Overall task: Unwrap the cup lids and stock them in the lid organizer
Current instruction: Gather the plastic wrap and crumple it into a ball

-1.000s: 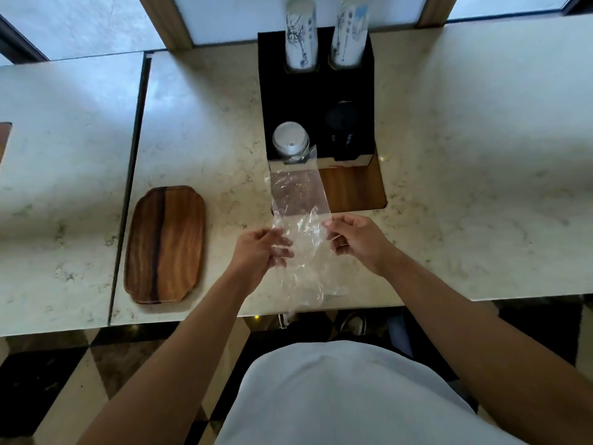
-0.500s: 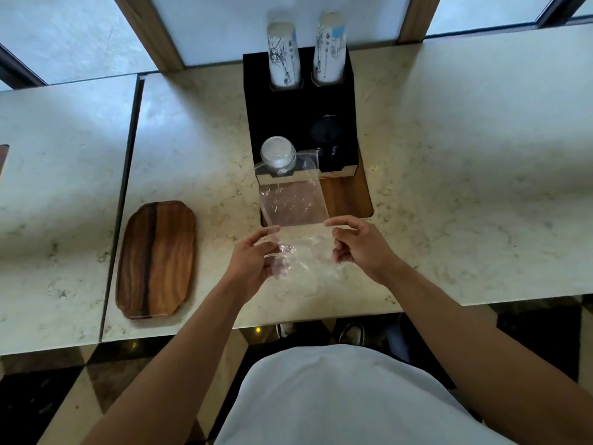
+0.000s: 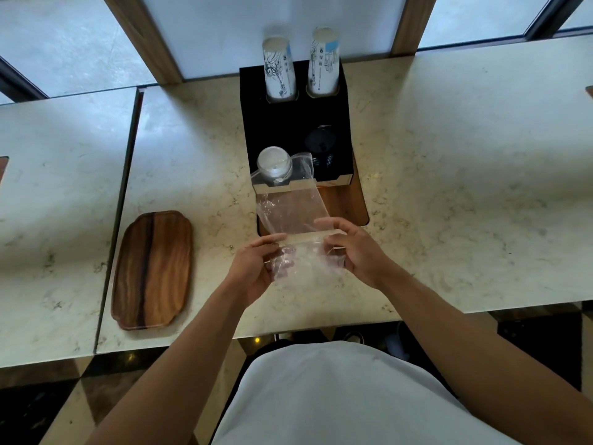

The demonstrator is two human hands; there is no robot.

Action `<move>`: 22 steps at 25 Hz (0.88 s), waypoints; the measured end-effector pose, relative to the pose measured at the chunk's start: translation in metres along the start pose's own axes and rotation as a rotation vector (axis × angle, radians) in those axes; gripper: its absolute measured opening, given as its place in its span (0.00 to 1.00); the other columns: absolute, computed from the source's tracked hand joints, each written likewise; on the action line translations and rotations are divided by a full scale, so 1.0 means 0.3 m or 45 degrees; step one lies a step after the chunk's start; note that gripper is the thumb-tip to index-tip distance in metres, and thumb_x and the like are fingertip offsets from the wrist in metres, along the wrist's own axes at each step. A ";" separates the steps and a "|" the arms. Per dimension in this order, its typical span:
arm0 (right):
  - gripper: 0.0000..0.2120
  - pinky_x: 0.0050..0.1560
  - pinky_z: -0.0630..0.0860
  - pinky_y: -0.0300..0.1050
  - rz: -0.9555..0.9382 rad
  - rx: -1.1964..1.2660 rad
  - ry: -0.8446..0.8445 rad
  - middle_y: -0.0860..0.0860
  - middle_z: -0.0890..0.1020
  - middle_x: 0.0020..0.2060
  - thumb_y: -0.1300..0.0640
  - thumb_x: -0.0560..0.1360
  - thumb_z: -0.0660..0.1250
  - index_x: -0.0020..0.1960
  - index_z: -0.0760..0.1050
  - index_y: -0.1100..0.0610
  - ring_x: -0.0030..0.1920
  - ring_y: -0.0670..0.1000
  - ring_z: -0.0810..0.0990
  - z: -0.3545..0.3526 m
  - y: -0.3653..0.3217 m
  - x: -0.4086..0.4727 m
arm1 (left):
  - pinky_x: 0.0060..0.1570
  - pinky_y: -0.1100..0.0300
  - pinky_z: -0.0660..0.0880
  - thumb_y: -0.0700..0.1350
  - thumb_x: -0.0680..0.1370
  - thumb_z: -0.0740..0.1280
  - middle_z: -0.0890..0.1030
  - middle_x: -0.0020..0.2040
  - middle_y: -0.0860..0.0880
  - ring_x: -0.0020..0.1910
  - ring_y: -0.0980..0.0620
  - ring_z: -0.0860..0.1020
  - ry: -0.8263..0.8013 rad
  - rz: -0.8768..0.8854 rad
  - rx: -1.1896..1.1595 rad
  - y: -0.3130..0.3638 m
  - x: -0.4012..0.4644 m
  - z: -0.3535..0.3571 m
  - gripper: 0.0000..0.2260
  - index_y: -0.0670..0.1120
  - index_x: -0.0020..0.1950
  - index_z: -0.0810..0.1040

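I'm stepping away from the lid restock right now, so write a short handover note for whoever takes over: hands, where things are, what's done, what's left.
Left hand and right hand each pinch the near end of the clear plastic wrapper above the counter.
The wrapper's far end drapes over the organizer's front edge, around the white lids standing in the front left slot of the black lid organizer.
Black lids sit in the front right slot; two paper cup stacks stand at the back.
Done: white lids are in their slot.
Left: probably pull the wrapper free and discard it.

Print on paper cups (image 3: 279, 70) too blurred to read.
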State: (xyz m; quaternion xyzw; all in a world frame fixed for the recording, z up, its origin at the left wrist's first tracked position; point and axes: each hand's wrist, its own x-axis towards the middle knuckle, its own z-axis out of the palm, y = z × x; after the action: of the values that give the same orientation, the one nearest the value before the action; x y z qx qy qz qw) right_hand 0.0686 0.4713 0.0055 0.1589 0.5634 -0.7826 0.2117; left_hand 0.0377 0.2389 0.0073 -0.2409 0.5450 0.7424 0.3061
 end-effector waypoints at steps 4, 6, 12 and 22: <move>0.14 0.32 0.79 0.48 -0.006 0.185 0.020 0.59 0.82 0.43 0.68 0.79 0.61 0.48 0.84 0.57 0.34 0.54 0.81 0.004 -0.025 -0.011 | 0.29 0.57 0.80 0.32 0.80 0.60 0.86 0.47 0.38 0.35 0.44 0.84 -0.059 -0.069 -0.122 0.014 -0.002 0.008 0.12 0.38 0.55 0.83; 0.14 0.37 0.81 0.50 0.007 0.254 0.032 0.57 0.82 0.42 0.67 0.80 0.60 0.44 0.83 0.59 0.37 0.54 0.82 0.004 -0.033 -0.015 | 0.30 0.56 0.79 0.32 0.79 0.58 0.84 0.47 0.37 0.34 0.43 0.83 -0.141 -0.070 -0.203 0.019 -0.010 0.010 0.12 0.37 0.55 0.80; 0.14 0.45 0.82 0.53 0.112 0.183 0.042 0.55 0.82 0.42 0.49 0.78 0.69 0.46 0.81 0.61 0.40 0.52 0.82 -0.013 -0.035 0.006 | 0.40 0.51 0.83 0.43 0.77 0.68 0.84 0.49 0.39 0.43 0.44 0.84 -0.136 -0.029 -0.007 0.035 -0.004 0.011 0.10 0.37 0.52 0.82; 0.34 0.39 0.80 0.39 -0.024 -0.108 0.085 0.53 0.79 0.62 0.62 0.70 0.76 0.73 0.69 0.50 0.47 0.46 0.86 -0.017 -0.027 0.019 | 0.54 0.45 0.81 0.46 0.74 0.77 0.84 0.53 0.39 0.50 0.41 0.84 -0.405 -0.240 0.213 -0.001 0.018 -0.011 0.21 0.38 0.64 0.79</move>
State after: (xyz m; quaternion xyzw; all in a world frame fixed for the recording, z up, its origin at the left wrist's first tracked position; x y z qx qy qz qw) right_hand 0.0597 0.4775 0.0077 0.1704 0.6045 -0.7541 0.1919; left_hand 0.0344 0.2369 0.0025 -0.1442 0.5247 0.6914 0.4753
